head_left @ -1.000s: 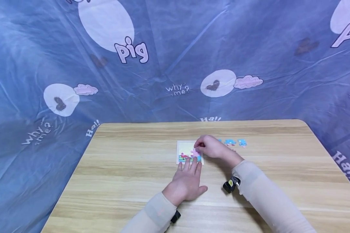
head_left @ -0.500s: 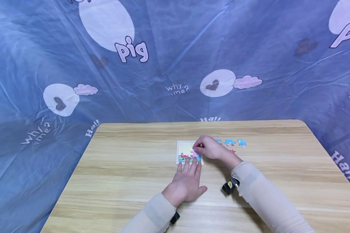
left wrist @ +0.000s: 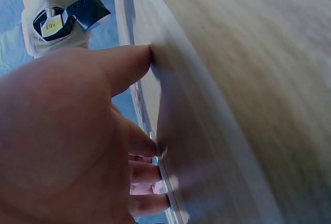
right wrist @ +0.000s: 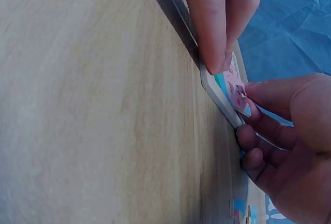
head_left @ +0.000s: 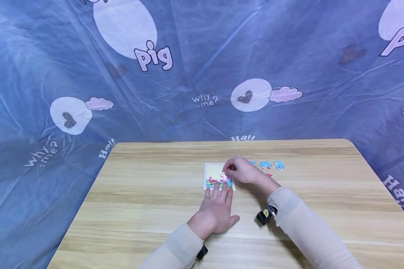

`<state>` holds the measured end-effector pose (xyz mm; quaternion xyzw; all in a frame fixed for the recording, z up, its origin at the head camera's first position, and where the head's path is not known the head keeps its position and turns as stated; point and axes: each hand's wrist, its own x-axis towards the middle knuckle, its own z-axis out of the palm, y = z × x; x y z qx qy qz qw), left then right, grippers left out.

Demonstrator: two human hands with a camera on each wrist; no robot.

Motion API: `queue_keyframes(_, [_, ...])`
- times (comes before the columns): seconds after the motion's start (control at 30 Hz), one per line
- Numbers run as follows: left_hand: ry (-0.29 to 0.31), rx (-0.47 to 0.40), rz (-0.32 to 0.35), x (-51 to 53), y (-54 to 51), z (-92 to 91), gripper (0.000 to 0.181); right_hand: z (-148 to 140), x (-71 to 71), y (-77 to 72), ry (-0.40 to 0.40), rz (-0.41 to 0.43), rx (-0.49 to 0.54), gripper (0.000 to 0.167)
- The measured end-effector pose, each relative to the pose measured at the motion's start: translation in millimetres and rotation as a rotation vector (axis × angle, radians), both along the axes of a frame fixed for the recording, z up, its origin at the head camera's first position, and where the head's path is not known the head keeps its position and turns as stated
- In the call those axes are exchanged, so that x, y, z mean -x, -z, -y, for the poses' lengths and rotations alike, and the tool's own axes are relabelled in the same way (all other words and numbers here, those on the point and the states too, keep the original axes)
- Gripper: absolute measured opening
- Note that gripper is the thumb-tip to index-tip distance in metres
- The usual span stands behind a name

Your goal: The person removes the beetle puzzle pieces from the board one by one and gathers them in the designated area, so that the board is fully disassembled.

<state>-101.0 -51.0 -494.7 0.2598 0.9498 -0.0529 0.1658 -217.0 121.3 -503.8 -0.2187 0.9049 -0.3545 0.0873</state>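
A small white-rimmed puzzle board (head_left: 205, 176) lies on the table, with colourful pieces along its near side and a pale bare part beyond them. My left hand (head_left: 214, 213) lies with fingers spread, its fingertips resting on the board's near edge. At the board's right side, my right hand (head_left: 243, 170) pinches a pink puzzle piece (right wrist: 238, 93) between thumb and fingers. In the right wrist view that piece is tilted over the board, its outer edge raised, and left-hand fingers touch the board beside it. Right-hand fingers hide part of the board in the head view.
Right of the board lie several loose pieces: a blue one (head_left: 265, 164), another blue one (head_left: 279, 166) and a red bit (head_left: 269, 174). The wooden table (head_left: 148, 194) ends at the back against a blue printed cloth (head_left: 175, 112).
My right hand has shifted slightly left and the pink piece has tilted a little under its fingers. The red bit behind the wrist has come into fuller view. My left hand stays still.
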Motion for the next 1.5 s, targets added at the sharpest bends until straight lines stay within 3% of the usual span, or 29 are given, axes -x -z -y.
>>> queue_keyframes(0.5, [-0.001, 0.010, -0.006, -1.7, 1.0, -1.5, 0.087, -3, -4.7, 0.2, 0.008, -0.004, 0.030, 0.012])
queue_keyframes(0.8, [0.040, 0.021, -0.020, -0.1, -2.6, 2.2, 0.088, -9, -9.9, -2.6, 0.055, -0.024, 0.066, 0.012])
queue_keyframes(1.17, [0.056, 0.016, -0.037, -0.1, 1.8, 6.5, 0.089, -27, -18.3, -8.7, 0.061, -0.028, 0.121, 0.012])
queue_keyframes(1.5, [0.068, 0.018, -0.097, -2.8, 7.2, 6.9, 0.089, -53, -32.5, -14.9, 0.089, -0.023, 0.138, 0.009])
